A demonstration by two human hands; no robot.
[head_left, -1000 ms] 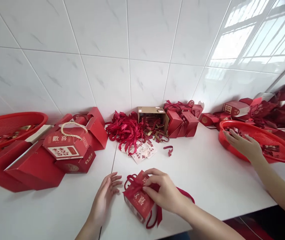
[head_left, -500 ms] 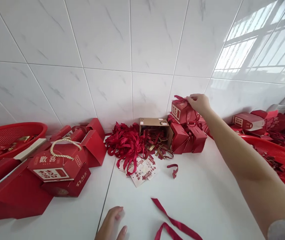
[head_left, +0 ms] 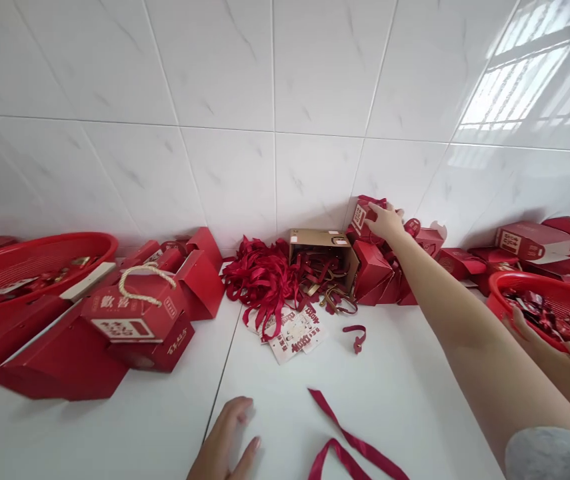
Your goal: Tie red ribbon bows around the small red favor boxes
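My right hand [head_left: 385,221] reaches to the wall and grips a small red gift box [head_left: 359,217] with a white label and ribbon on top. It sits over other red boxes [head_left: 372,270] standing on the table. Low in the middle, my left hand [head_left: 227,437] is open and holds nothing, thumb and fingers apart. To its right a loose dark-red ribbon [head_left: 359,447] lies twisted on the white table. A short knotted strap [head_left: 357,339] lies farther back.
A pile of red ribbons [head_left: 262,277], printed cards [head_left: 292,337] and an open carton [head_left: 322,239] with straps stand by the wall. Red boxes [head_left: 135,313] and a basket [head_left: 107,247] are left. Another person's hand [head_left: 559,357] is beside the right basket [head_left: 497,293].
My right hand has brought the gift box down and back against the wall, over the stack. Another person's hand has appeared at the right. The view has shifted slightly; my left hand stays low and open.
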